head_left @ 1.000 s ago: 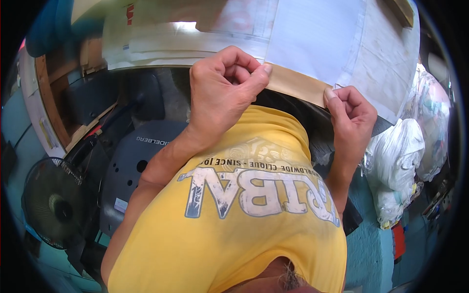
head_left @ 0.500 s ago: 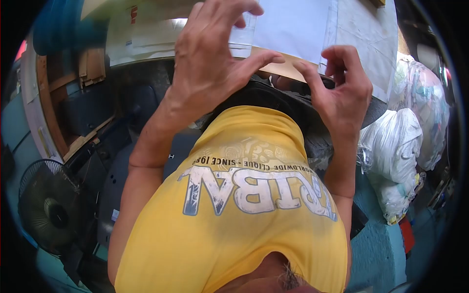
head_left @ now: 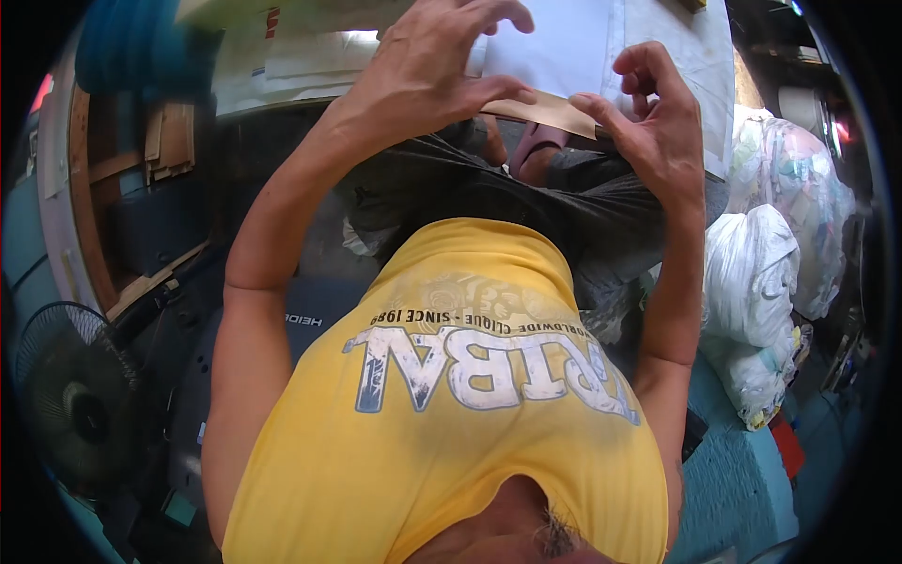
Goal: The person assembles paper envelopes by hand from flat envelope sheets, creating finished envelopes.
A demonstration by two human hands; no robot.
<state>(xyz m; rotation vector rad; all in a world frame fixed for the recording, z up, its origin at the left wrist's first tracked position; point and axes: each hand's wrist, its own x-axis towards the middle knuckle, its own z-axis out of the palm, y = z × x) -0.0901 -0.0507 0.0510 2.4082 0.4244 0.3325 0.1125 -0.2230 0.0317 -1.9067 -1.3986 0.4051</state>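
A plain white sheet (head_left: 550,56) lies on the worktable, with a brown strip (head_left: 554,117) showing along its near edge. My left hand (head_left: 437,66) reaches over the sheet's left side, thumb stretched along the brown strip and fingers curved well apart from it. On the other side, my right hand (head_left: 658,122) has its thumb tip at the strip's right end. Its fingers are curled, with a gap between them and the thumb. Neither hand shows anything gripped.
Whitish paper or plastic covers the table (head_left: 672,85). Stuffed clear and white plastic bags (head_left: 752,268) stand at the right. An electric fan (head_left: 80,395) is at the lower left, near a wooden frame (head_left: 85,188). My legs are under the table edge.
Both hands have shifted slightly up in the view, and the right hand's fingers point more upward. The view has tilted, showing more of my legs and a foot below the table edge.
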